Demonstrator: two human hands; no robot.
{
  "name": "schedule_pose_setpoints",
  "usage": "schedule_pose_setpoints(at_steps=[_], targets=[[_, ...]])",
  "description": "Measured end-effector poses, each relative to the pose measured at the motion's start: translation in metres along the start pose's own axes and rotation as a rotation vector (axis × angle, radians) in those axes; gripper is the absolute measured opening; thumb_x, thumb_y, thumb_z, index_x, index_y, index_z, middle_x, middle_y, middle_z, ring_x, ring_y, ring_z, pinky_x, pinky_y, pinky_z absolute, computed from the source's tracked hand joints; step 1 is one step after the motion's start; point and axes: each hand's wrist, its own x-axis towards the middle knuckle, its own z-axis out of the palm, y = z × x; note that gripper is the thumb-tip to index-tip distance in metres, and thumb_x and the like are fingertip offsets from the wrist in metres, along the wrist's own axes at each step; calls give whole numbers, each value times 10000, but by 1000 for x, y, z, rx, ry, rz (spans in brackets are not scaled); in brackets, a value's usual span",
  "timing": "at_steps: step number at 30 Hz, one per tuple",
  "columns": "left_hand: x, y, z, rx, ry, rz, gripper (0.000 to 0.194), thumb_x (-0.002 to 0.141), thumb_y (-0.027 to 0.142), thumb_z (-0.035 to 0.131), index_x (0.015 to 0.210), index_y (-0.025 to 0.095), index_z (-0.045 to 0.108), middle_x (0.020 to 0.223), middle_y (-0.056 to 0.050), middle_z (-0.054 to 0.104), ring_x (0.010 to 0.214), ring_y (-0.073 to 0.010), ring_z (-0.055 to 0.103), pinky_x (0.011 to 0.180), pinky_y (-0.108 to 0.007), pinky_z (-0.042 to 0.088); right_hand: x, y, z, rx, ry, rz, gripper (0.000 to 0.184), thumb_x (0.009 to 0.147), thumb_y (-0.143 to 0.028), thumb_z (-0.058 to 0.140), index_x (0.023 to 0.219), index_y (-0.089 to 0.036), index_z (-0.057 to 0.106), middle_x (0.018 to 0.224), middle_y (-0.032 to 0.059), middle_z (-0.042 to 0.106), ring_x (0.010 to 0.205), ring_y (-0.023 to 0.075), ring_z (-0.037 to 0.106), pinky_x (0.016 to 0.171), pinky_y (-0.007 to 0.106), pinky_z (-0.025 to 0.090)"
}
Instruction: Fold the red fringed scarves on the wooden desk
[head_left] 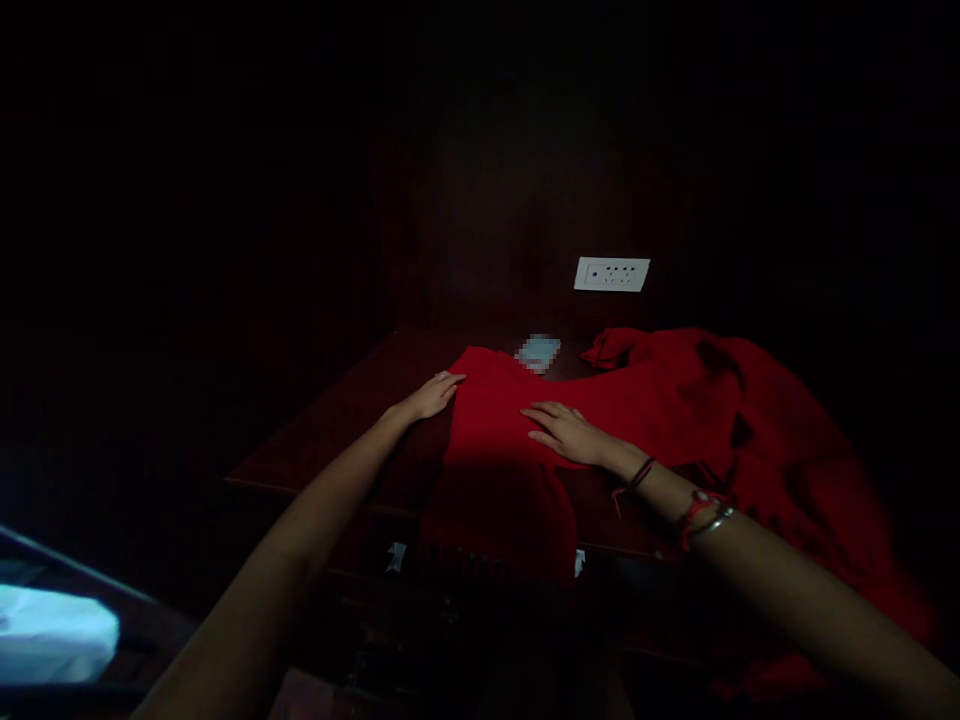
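Note:
A red fringed scarf (495,420) lies across a dark wooden table (337,425), one end hanging over the front edge with its fringe down. The rest runs off to the right in a loose, rumpled heap. My left hand (439,394) rests at the scarf's left edge, fingers stretched out over the cloth. Flat on the scarf, right of its middle, lies my right hand (566,433) with fingers spread. Bracelets circle my right wrist. Neither hand grips the cloth.
Behind the scarf sits a pale blue item (538,353), blurred out. A white socket panel (612,274) is on the dark back wall. At the lower left is a bright whitish object (56,635) I cannot make out. Deep shadow hides much of the surroundings.

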Motion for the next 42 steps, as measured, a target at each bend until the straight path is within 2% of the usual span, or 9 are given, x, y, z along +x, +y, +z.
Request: schedule_pose_setpoints(at_steps=[6, 11, 19, 23, 26, 30, 33, 37, 42], targets=[[24, -12, -9, 214, 27, 105, 298, 720, 52, 381, 937, 174, 545, 949, -63, 485, 935, -173, 447, 825, -273, 361, -13, 4, 14, 21, -30, 67, 496, 843, -450, 154, 1285, -247, 251, 1345, 69, 231, 1223, 241, 169, 937, 484, 203], [33, -4, -14, 265, 199, -8, 289, 702, 45, 394, 917, 190, 520, 991, -69, 465, 1002, -198, 390, 837, -297, 345, -17, 2, 15, 3, 29, 47, 481, 847, -437, 160, 1278, -255, 270, 1339, 54, 252, 1222, 229, 182, 945, 463, 205], [35, -24, -1, -288, 28, -365, 453, 599, -19, 419, 990, 187, 516, 1002, -36, 515, 956, -154, 474, 831, -251, 366, -19, 2, 19, 28, 69, 65, 480, 844, -441, 172, 1257, -245, 319, 1316, 51, 303, 1212, 218, 215, 952, 442, 203], [35, -28, -18, -719, -39, -615, 386, 669, 26, 401, 1013, 184, 476, 862, -19, 588, 683, -96, 565, 568, -177, 428, -17, 3, 14, 64, 38, 73, 481, 838, -451, 184, 1245, -247, 340, 1312, 65, 305, 1206, 228, 224, 938, 458, 210], [41, -23, -20, -782, -21, -709, 276, 717, 128, 451, 992, 148, 466, 741, -26, 592, 483, -79, 534, 404, -153, 371, -5, -3, -1, 91, 47, 80, 476, 823, -477, 224, 1192, -243, 414, 1277, 81, 353, 1183, 230, 264, 930, 485, 196], [54, -13, -14, -830, 47, -675, 309, 657, 64, 513, 956, 141, 507, 646, 4, 578, 453, -67, 510, 409, -146, 371, 23, -29, -23, 155, 127, 41, 533, 792, -526, 267, 1245, -250, 325, 1307, 74, 301, 1198, 226, 221, 941, 486, 172], [58, -12, -18, -866, 104, -616, 292, 652, 11, 454, 897, 127, 563, 693, -8, 597, 558, -77, 549, 497, -155, 416, 34, -49, -20, 158, -7, -62, 651, 734, -600, 312, 1293, -283, 206, 1357, 60, 200, 1226, 284, 118, 931, 545, 113], [53, -19, -28, -887, 250, -372, 351, 663, 39, 441, 976, 128, 573, 1017, -54, 574, 859, -119, 551, 694, -187, 434, 23, -57, -3, 105, -165, -154, 605, 749, -594, 279, 1285, -321, 212, 1378, 36, 130, 1228, 330, 34, 905, 598, 51], [44, -28, -19, -496, -102, -319, 506, 577, -39, 409, 1010, 165, 573, 1011, -31, 595, 864, -131, 564, 725, -206, 440, 9, -55, 1, 103, -183, -193, 563, 761, -562, 308, 1277, -368, 194, 1383, 0, 103, 1226, 335, -24, 903, 604, 10]])
